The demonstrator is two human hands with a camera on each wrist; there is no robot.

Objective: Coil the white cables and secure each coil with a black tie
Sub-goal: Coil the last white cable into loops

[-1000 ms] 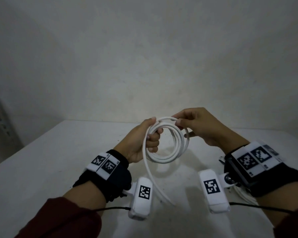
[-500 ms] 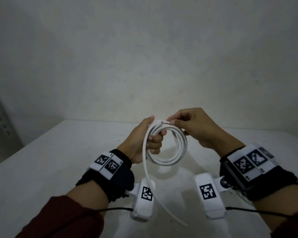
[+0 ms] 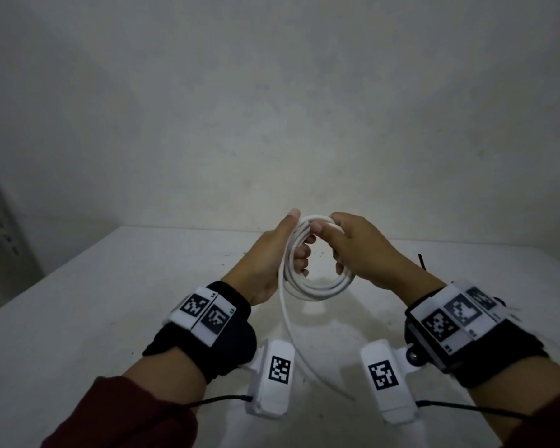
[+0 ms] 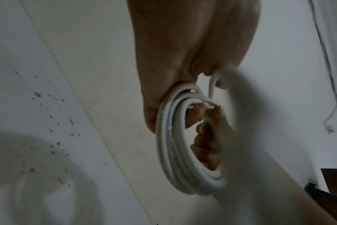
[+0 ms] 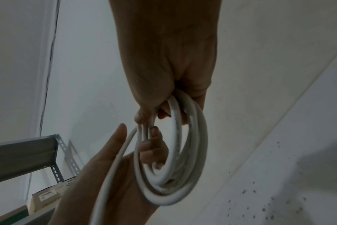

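Maroon sleeves (image 3: 126,415), black wrist straps (image 3: 227,344) with checkered tags, white cameras (image 3: 274,379).

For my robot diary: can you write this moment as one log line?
step: coiling | left hand: holds white cable coil | right hand: grips coil | loose tail: hanging | tie: not on

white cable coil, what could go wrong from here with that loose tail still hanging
1. No tie is on the white cable coil yet; only the left hand and right hand keep the loops together, so loosening either could let them spring apart.
2. The loose tail hangs between the wrist cameras and might snag there.
3. Fetching a tie leaves one hand holding everything.
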